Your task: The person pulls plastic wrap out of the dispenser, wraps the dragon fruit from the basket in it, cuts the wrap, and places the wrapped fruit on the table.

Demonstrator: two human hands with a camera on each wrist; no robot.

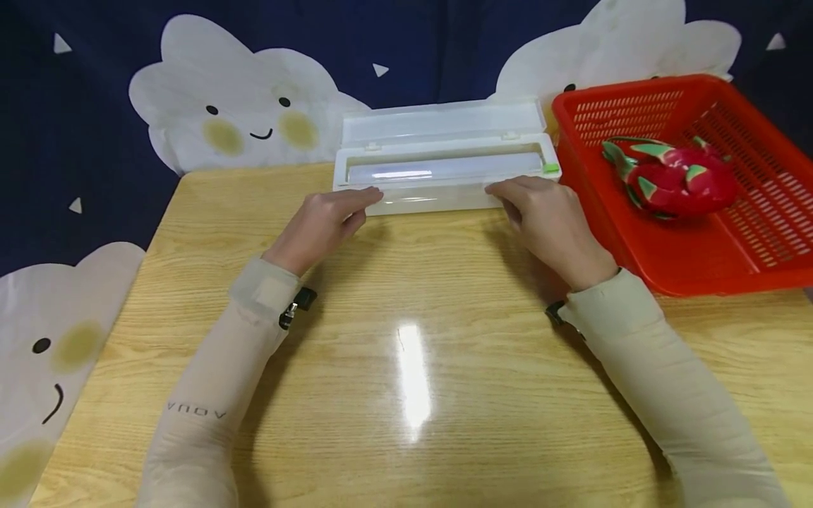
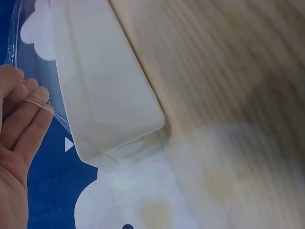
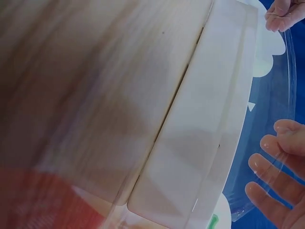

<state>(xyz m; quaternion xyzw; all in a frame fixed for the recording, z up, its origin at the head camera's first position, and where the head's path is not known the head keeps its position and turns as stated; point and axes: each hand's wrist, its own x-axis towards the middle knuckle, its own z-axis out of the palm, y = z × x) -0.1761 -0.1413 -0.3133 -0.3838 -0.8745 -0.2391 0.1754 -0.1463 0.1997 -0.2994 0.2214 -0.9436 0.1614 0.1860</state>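
Observation:
A long white cling film dispenser [image 1: 432, 202] lies across the back of the table with its lid [image 1: 444, 121] raised. The roll of film [image 1: 444, 169] shows inside its window. My left hand [image 1: 333, 215] pinches one corner of clear cling film [image 3: 281, 90] near the dispenser's front left. At the front right, my right hand [image 1: 540, 212] holds the film's other end between thumb and fingers, some fingers showing through it. The sheet runs taut between both hands and back to the box. A green slider [image 1: 550, 168] sits at the dispenser's right end.
Close by the dispenser's right end stands a red plastic basket [image 1: 667, 271] with a shiny dragon fruit [image 1: 682, 180] in it. Behind the wooden table [image 1: 356, 367] hangs a dark blue cloth [image 1: 406, 42] with white clouds.

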